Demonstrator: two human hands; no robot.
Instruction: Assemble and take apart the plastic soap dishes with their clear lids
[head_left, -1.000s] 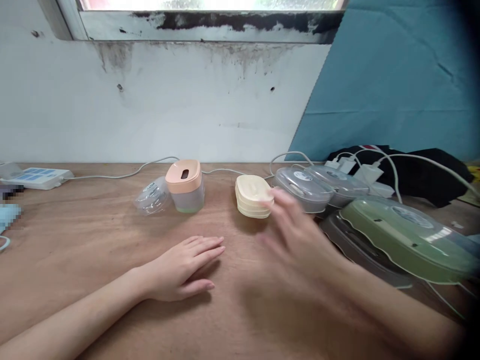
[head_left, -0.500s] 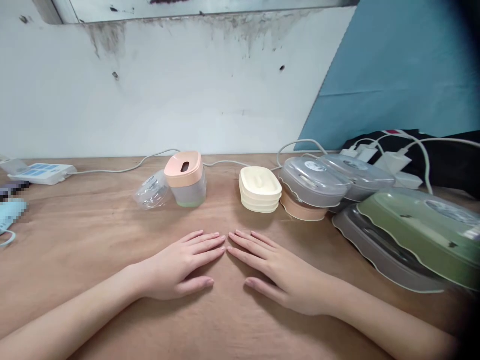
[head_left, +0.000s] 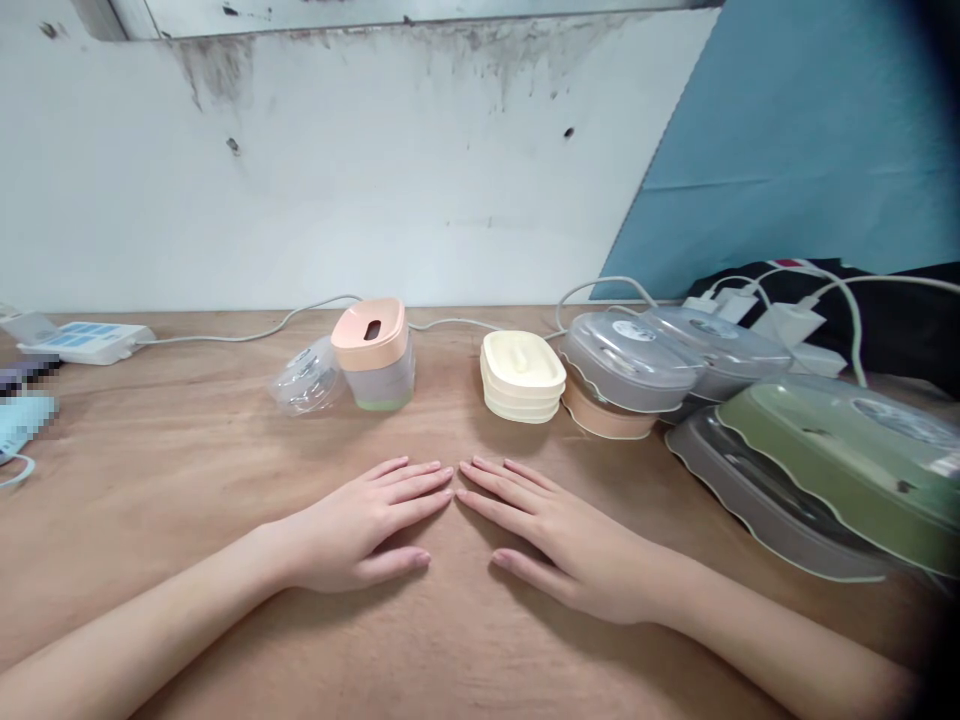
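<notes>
My left hand (head_left: 367,525) lies flat on the wooden table (head_left: 172,470), fingers stretched toward the middle and holding nothing. Mirroring it, my right hand (head_left: 555,540) rests palm down with its fingers extended, the two sets of fingertips nearly meeting. Beyond the left hand stands a squarish container (head_left: 377,385) with a peach lid (head_left: 371,335) that has a dark oval slot. Clear round plastic lids (head_left: 304,380) lean beside it. Past the right fingertips sits a stack of pale yellow lids (head_left: 523,375). Neither hand touches any of these.
Grey lidded boxes (head_left: 634,365) rest on a peach one (head_left: 611,412) at right. Nearer are a green lidded box (head_left: 840,455) and a dark grey one (head_left: 772,505). White chargers (head_left: 787,322) and cables lie behind; a power strip (head_left: 90,340) and blue mask (head_left: 22,425) are at left.
Both hands stay flat in the same place. The whole view has shifted very slightly; no object has visibly moved on the table.
</notes>
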